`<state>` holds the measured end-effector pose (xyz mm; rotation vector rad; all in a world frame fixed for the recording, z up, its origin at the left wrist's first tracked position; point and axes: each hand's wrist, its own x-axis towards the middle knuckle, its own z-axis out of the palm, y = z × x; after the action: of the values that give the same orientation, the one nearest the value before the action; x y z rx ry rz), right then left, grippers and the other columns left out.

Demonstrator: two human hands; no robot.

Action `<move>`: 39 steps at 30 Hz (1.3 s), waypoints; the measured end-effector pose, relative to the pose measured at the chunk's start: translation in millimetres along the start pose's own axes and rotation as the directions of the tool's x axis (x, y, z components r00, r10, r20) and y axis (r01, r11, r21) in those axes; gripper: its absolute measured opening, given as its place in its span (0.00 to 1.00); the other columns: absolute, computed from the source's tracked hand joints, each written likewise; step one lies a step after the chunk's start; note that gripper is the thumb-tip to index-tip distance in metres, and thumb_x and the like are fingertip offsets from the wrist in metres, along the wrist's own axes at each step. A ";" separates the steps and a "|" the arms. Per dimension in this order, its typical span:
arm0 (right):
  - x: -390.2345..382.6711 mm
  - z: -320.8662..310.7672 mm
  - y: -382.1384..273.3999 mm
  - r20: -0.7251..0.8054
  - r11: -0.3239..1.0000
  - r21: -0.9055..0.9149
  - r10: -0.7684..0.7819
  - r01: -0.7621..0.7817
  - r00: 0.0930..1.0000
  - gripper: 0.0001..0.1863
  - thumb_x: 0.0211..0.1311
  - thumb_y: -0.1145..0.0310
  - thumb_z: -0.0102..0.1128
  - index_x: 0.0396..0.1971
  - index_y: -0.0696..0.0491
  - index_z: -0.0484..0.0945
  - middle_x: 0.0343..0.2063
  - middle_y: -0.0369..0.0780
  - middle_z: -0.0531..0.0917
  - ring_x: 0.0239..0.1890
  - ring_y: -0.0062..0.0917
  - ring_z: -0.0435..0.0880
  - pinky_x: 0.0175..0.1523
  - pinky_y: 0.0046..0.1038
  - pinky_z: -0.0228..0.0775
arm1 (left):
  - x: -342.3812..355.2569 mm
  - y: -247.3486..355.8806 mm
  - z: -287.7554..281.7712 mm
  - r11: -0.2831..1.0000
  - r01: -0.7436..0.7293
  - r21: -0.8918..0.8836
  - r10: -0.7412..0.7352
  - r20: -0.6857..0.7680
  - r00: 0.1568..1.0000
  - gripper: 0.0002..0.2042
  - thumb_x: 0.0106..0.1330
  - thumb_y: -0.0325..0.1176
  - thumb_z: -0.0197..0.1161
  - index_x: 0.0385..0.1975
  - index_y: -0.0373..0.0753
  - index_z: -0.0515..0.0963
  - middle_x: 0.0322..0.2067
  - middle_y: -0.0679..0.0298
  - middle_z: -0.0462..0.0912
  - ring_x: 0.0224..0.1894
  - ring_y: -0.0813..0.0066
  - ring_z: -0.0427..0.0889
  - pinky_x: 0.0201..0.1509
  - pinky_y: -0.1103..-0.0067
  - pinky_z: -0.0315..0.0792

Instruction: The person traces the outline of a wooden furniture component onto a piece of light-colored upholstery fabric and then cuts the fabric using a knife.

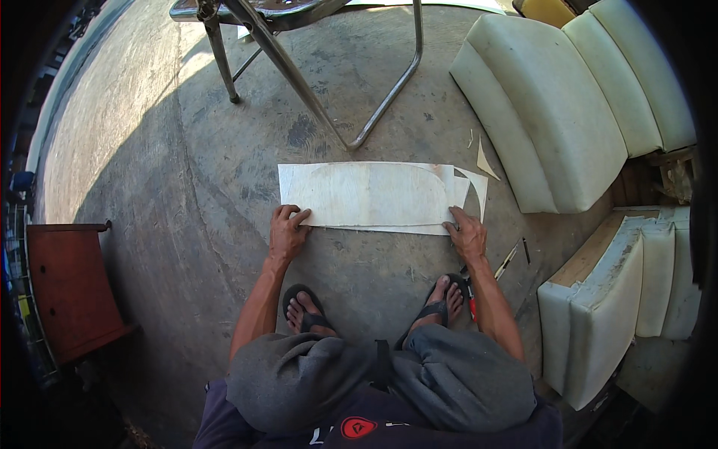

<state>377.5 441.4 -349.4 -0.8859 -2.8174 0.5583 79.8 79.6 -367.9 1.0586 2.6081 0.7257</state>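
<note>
A pale, thin rectangular plywood sheet (374, 196) lies on the floor before my feet, with a faint curved line near its right end. Under it, slightly askew, another pale sheet shows along the front and right edges. A piece with a curved cut edge (479, 196) sticks out at the right. My left hand (288, 230) pinches the sheet's near left corner, thumb on top. At the near right corner, my right hand (467, 233) grips the edge with thumb and fingers. The fingertips beneath the edges are hidden.
White padded seat cushions (538, 105) stand at the right, with another upholstered piece (598, 307) below. A metal chair frame (389, 97) is ahead. Offcuts (486, 159), a black pen-like stick (526, 251) and a red-handled tool (472, 303) lie nearby. A red-brown metal box (75, 292) sits left.
</note>
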 end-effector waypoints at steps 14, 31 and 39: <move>6.7 -8.9 -7.8 0.045 0.994 0.024 0.110 -0.111 0.993 0.25 0.57 0.63 0.74 0.56 0.47 0.83 0.46 0.44 0.89 0.44 0.43 0.88 0.53 0.39 0.79 | 9.2 -3.4 -11.7 0.998 0.031 -0.046 -0.027 0.085 0.996 0.24 0.52 0.26 0.76 0.53 0.46 0.87 0.61 0.53 0.77 0.67 0.50 0.70 0.71 0.63 0.69; 15.9 -16.9 -17.1 0.119 0.958 0.091 0.262 -0.273 0.958 0.25 0.62 0.61 0.69 0.60 0.45 0.81 0.49 0.47 0.87 0.51 0.44 0.87 0.56 0.40 0.78 | 7.5 -3.1 -10.7 0.996 0.029 -0.082 -0.025 0.052 0.998 0.30 0.55 0.26 0.74 0.62 0.44 0.79 0.65 0.53 0.74 0.67 0.50 0.72 0.71 0.62 0.70; 15.0 -5.8 -7.0 0.143 0.891 0.143 0.411 -0.430 0.900 0.27 0.59 0.55 0.71 0.60 0.40 0.83 0.32 0.49 0.84 0.38 0.44 0.85 0.49 0.42 0.76 | 2.5 -21.1 -14.7 0.883 0.387 -0.267 -0.420 -0.079 0.904 0.22 0.63 0.29 0.66 0.58 0.36 0.81 0.53 0.52 0.81 0.53 0.54 0.82 0.59 0.67 0.76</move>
<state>363.0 446.4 -341.1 -1.4827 -2.6138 0.9142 60.0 63.1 -366.6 0.3829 2.6300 1.0058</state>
